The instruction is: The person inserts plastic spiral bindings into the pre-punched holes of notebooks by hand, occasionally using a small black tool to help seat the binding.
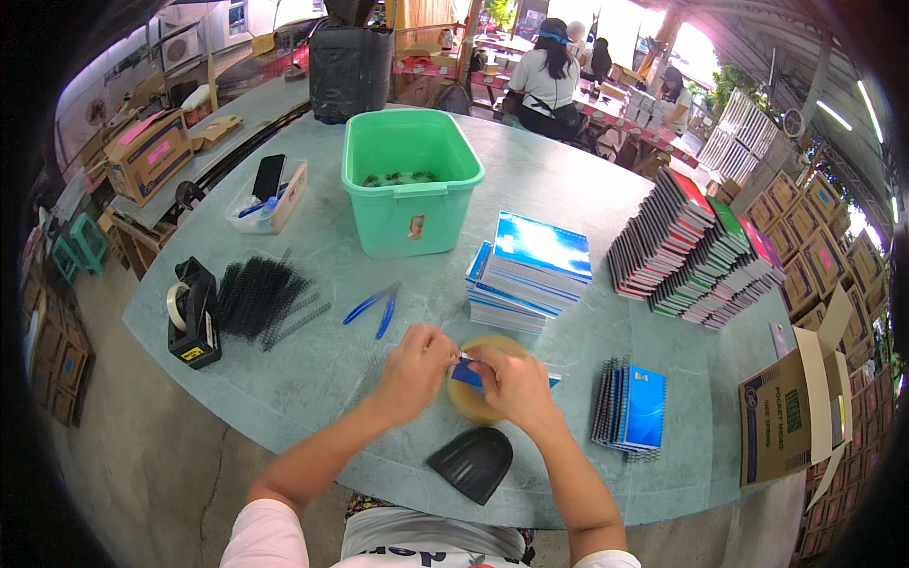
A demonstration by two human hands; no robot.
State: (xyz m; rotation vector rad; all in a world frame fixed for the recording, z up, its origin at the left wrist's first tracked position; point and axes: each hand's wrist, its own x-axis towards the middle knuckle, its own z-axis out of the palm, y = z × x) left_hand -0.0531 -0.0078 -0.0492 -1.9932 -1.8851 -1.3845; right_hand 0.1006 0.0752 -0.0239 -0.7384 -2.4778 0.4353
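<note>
A small blue notebook (462,373) lies between my hands over a round tan disc (466,405), mostly covered by my fingers. My right hand (514,381) grips it from the right with bent fingers. Closed in a pinch, my left hand (417,367) is at the notebook's left end; what its fingertips hold is hidden. Blue-handled pliers (375,310) lie just beyond my left hand. Past the disc is a stack of blue-covered notebooks (530,260). To the right sits a smaller pile of blue spiral notebooks (632,407). A black curved plastic piece (475,462) rests nearest me.
At left are black spiral coils (260,298), a tape dispenser (195,317) and a small bin (275,210) with a phone. A green tub (413,218) stands at the back. Right are stacked notebooks (691,251) and an open carton (786,412). Co-workers (547,80) sit beyond.
</note>
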